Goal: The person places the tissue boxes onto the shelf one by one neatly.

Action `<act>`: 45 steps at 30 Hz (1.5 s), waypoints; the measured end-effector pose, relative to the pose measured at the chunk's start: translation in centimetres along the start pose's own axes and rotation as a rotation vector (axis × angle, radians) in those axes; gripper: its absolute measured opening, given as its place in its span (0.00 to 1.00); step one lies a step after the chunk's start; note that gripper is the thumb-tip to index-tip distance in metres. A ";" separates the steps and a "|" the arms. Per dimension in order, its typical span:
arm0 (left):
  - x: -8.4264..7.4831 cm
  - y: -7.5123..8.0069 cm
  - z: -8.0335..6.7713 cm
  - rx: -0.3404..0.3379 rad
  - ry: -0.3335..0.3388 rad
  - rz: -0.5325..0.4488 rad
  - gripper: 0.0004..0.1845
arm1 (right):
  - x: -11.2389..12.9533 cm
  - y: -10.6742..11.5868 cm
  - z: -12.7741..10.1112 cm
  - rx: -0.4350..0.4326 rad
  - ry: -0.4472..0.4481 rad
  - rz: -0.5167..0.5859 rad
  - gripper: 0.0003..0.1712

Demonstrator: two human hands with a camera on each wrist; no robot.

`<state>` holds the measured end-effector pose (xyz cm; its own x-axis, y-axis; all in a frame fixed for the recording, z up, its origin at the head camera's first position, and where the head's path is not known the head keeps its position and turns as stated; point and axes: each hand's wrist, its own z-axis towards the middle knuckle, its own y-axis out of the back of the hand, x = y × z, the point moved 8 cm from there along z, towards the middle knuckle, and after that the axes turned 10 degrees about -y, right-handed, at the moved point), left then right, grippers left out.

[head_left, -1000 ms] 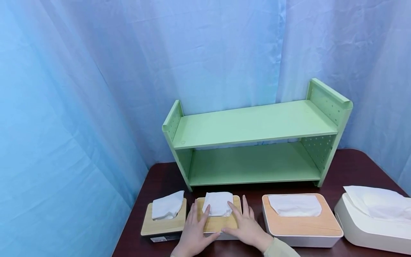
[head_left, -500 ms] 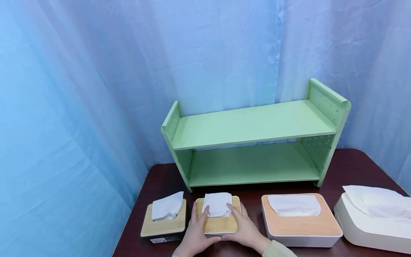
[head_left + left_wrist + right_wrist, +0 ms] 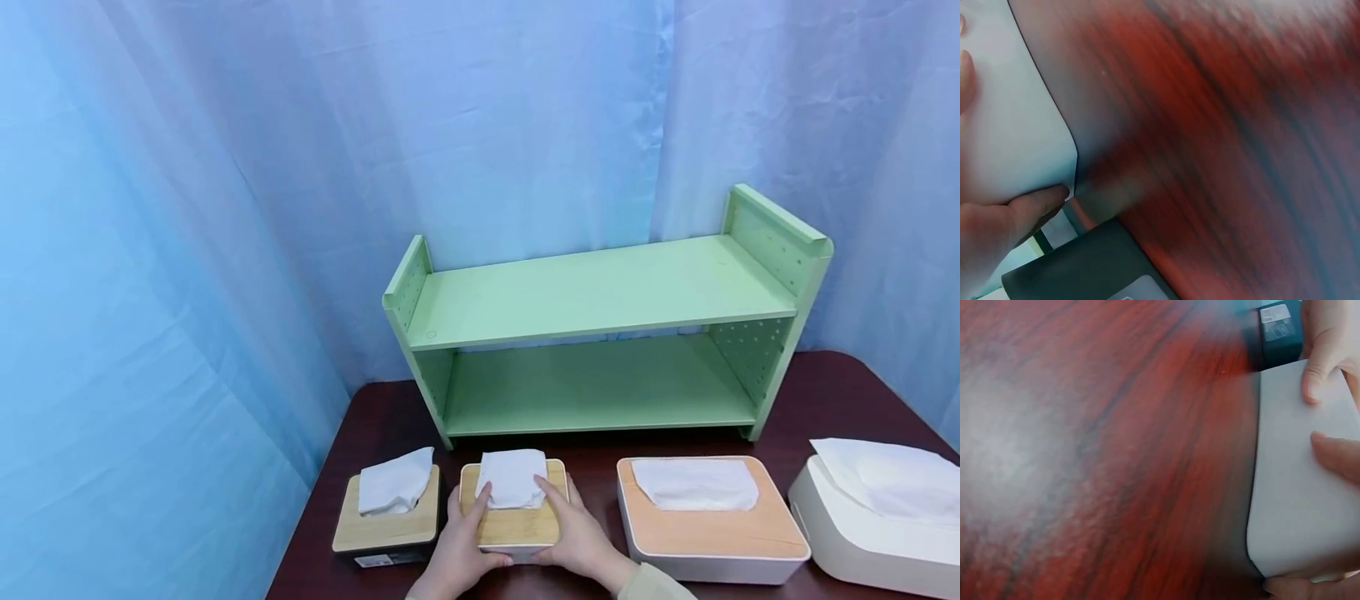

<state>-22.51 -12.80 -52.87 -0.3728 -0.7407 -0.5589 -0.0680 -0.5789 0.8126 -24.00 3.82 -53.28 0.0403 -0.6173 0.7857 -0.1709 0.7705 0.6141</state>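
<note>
Both hands, left hand [image 3: 459,546] and right hand [image 3: 573,540], now curl round the small tissue box [image 3: 514,523] at bottom centre, thumbs newly under its front edge, perhaps lifting it.

No readable text

A small white label [image 3: 1277,314] sat on the dark-based, wooden-lidded tissue box [image 3: 387,521], but its print was too blurred to read.

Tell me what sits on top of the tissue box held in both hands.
On the tissue box, a folded white tissue sticks up from its wooden lid. The left hand and right hand grip its sides, fingers on the lid. The slot and the tissues inside are covered.
</note>
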 end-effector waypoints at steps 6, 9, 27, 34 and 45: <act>-0.1 0.2 0.2 -0.019 0.044 -0.037 0.54 | 0.2 0.3 0.2 0.003 -0.011 0.020 0.62; 0.0 0.0 0.2 -0.009 0.073 -0.062 0.54 | 0.1 0.3 0.2 0.007 -0.025 0.024 0.62; -2.8 3.7 2.3 -0.148 -0.004 -0.020 0.53 | 4.1 4.4 1.0 -0.046 0.015 -0.012 0.61; -3.6 5.1 4.7 -0.152 -0.024 -0.048 0.52 | 5.5 6.5 2.9 -0.030 -0.030 -0.027 0.62; -2.6 4.4 6.9 -0.121 -0.005 -0.046 0.51 | 4.5 6.6 5.0 -0.015 -0.076 -0.005 0.63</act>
<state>-28.21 -11.10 -46.67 -0.3769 -0.7109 -0.5938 0.0274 -0.6493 0.7600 -29.89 5.38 -46.09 -0.0341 -0.6312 0.7749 -0.1557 0.7692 0.6197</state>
